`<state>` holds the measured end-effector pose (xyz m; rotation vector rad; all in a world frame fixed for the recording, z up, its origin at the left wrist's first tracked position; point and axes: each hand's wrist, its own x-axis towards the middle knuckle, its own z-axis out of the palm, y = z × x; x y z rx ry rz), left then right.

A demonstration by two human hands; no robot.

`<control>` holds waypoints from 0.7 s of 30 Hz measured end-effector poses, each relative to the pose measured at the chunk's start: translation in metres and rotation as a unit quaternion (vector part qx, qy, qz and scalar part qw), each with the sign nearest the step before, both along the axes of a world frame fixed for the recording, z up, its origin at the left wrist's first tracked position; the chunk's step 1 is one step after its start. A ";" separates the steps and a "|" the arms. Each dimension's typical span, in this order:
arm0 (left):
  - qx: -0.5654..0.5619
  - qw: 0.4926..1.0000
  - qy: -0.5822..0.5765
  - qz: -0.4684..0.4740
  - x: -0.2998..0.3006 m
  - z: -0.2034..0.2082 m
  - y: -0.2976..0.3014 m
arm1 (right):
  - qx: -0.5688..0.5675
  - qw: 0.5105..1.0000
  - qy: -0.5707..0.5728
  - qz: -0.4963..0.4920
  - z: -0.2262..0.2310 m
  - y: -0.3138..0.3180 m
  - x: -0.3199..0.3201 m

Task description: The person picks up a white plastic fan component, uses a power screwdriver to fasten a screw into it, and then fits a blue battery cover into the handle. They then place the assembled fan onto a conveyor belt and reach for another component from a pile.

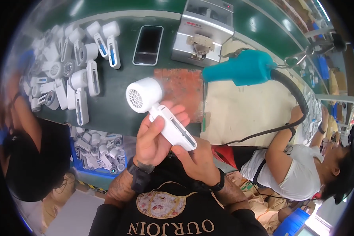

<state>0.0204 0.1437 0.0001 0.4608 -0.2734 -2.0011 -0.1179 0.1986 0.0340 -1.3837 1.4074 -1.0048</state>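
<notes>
A white handheld fan (171, 126) is held up in front of me, tilted, with its round grille head at the upper left and its handle running down to the right. A long dark slot shows along the handle. My left hand (151, 143) is closed around the upper handle, thumb across the front and fingertips showing behind it. At the handle's lower end, my right hand (200, 163) is closed on it with the thumb against the edge; its other fingers are mostly hidden. Beyond the fan lies a worn reddish-brown plate (183, 88) on the green table.
Several similar white fans (55, 70) are heaped at the left; a blue crate (100, 173) below holds more. A phone (148, 45), a metal machine (202, 29) and a corded teal hot-air gun (240, 69) are at the back. Co-workers sit on both sides.
</notes>
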 end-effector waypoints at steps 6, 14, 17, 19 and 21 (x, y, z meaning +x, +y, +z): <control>0.020 1.000 -0.009 0.005 -0.004 0.000 -0.001 | -0.069 0.994 0.073 0.050 -0.008 -0.006 -0.012; -0.273 0.701 -0.647 -0.128 0.004 0.055 -0.051 | -0.273 0.898 0.048 -0.343 -0.012 -0.042 -0.059; -0.477 0.565 -0.673 0.000 0.003 0.034 -0.062 | -0.341 0.875 0.063 -0.337 -0.001 -0.079 -0.066; -0.505 0.537 -0.675 0.007 0.000 0.030 -0.064 | -0.277 0.922 0.002 -0.270 -0.001 -0.091 -0.069; -0.526 0.507 -0.683 0.000 0.000 0.032 -0.065 | -0.233 0.937 -0.010 -0.261 0.006 -0.093 -0.071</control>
